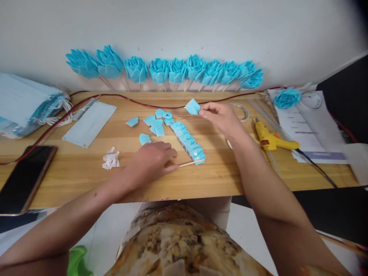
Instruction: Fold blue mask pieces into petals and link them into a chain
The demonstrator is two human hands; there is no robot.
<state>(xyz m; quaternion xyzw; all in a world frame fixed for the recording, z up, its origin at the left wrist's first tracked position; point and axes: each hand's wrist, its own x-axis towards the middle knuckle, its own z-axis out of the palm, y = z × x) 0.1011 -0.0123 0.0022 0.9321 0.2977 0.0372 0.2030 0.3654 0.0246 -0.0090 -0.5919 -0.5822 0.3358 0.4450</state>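
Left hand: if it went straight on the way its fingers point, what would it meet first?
Apart from the stick at the left hand, likely the blue strip to the right; the hand's height is unclear.

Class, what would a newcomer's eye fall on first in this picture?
Probably the row of blue flowers, along the wall at the back. The yellow glue gun also stands out at the right, and near the middle the right hand holds a blue piece.
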